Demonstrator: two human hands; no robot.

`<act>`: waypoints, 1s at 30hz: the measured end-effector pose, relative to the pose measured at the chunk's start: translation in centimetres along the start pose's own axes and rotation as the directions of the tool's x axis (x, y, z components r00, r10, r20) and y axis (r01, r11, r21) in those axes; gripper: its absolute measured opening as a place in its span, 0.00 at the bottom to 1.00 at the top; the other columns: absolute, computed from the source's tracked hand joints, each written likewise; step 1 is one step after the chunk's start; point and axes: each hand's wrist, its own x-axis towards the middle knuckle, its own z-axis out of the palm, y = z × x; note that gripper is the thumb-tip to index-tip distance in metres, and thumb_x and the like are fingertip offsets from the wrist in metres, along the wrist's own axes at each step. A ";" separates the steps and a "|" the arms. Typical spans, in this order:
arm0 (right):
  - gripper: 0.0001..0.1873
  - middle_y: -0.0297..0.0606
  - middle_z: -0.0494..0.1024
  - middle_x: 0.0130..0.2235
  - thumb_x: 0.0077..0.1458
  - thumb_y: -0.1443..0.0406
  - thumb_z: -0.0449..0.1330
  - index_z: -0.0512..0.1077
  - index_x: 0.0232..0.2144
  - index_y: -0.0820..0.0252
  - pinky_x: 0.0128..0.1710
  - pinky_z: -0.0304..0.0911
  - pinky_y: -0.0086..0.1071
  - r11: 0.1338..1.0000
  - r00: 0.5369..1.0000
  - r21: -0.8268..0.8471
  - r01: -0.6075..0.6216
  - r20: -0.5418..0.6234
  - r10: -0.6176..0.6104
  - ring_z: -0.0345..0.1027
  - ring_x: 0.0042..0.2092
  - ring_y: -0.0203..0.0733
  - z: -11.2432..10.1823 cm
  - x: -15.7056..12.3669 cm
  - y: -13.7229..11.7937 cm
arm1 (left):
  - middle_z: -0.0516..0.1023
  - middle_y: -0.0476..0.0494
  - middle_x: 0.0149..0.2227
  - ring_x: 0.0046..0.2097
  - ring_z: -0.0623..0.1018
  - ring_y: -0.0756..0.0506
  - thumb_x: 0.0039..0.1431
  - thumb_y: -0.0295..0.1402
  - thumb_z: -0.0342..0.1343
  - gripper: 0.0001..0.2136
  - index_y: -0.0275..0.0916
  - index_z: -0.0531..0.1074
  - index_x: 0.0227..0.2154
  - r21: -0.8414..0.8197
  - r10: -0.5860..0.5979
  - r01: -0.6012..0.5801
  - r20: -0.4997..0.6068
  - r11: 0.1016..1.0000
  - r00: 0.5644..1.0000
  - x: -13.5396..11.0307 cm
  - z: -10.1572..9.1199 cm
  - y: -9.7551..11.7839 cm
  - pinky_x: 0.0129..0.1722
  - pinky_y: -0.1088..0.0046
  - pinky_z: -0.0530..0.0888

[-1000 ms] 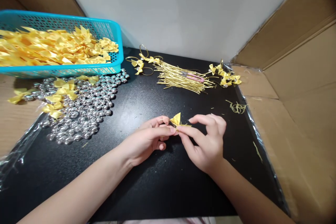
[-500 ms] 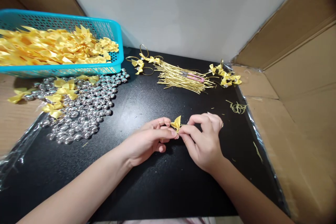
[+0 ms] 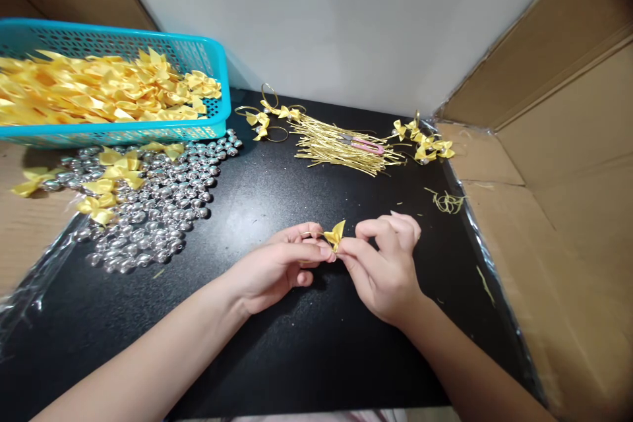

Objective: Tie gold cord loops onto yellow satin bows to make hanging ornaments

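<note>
A small yellow ribbon bow [image 3: 335, 235] is pinched between both hands over the black table top [image 3: 277, 336]. My left hand [image 3: 277, 268] grips it from the left with thumb and fingers closed. My right hand [image 3: 384, 268] holds it from the right, fingers curled and pinched. A thin gold thread runs through the fingers at the bow. Whether anything else sits inside the fingers is hidden.
A turquoise basket [image 3: 217, 95] of yellow bows stands at the back left. Silver beads [image 3: 158, 204] with loose bows lie beside it. Gold threads [image 3: 341, 145] with pink scissors [image 3: 366, 144], and finished bows [image 3: 428, 145], lie at the back. Cardboard walls [image 3: 568, 165] close the right side.
My right fingers have curled in tighter toward the bow. The bow has turned and sunk a little lower between the fingertips.
</note>
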 end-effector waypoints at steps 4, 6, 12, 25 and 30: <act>0.07 0.35 0.70 0.31 0.59 0.69 0.58 0.72 0.29 0.54 0.53 0.50 0.44 1.000 1.000 0.012 0.014 -0.010 -0.014 0.59 0.40 0.43 -0.1 0.1 -0.1 | 0.72 0.52 0.25 0.26 0.66 0.57 0.35 0.26 0.72 0.17 0.35 0.69 0.28 -0.006 -0.007 0.007 0.008 1.000 1.000 0.0 0.0 0.0 0.19 0.86 0.58; 0.07 0.35 0.69 0.31 0.59 0.69 0.58 0.72 0.30 0.54 0.53 0.49 0.44 0.999 1.000 0.046 -0.003 -0.007 0.003 0.59 0.41 0.43 -0.2 0.2 -0.2 | 0.71 0.52 0.25 0.26 0.65 0.57 0.35 0.26 0.72 0.17 0.35 0.69 0.28 -0.006 -0.007 0.007 0.013 1.000 1.000 -0.1 0.0 0.0 0.18 0.86 0.58; 0.07 0.37 0.68 0.35 0.61 0.66 0.57 0.71 0.30 0.56 0.47 0.52 0.41 0.977 0.989 0.161 -0.140 0.073 0.129 0.60 0.42 0.44 -0.5 0.3 -0.3 | 0.67 0.52 0.25 0.25 0.61 0.55 0.42 0.31 0.69 0.13 0.36 0.70 0.27 0.142 0.029 -0.035 0.040 0.989 0.999 -0.3 -0.2 0.0 0.17 0.85 0.62; 0.06 0.36 0.66 0.35 0.60 0.69 0.56 0.70 0.31 0.56 0.44 0.57 0.39 0.922 0.963 0.283 -0.266 0.117 0.242 0.60 0.42 0.42 -0.5 0.3 -0.4 | 0.72 0.49 0.28 0.29 0.67 0.52 0.50 0.37 0.65 0.10 0.37 0.73 0.30 0.367 0.365 -0.377 0.106 0.850 0.925 -0.4 -0.3 -0.3 0.27 0.79 0.68; 0.05 0.34 0.66 0.34 0.60 0.68 0.57 0.71 0.30 0.56 0.43 0.58 0.37 0.796 0.914 0.450 -0.405 0.210 0.347 0.60 0.42 0.42 -0.3 0.2 -0.6 | 0.71 0.50 0.26 0.28 0.64 0.52 0.51 0.34 0.65 0.07 0.37 0.74 0.27 0.589 0.509 -0.489 0.149 0.643 0.848 -0.8 0.4 -0.5 0.29 0.77 0.65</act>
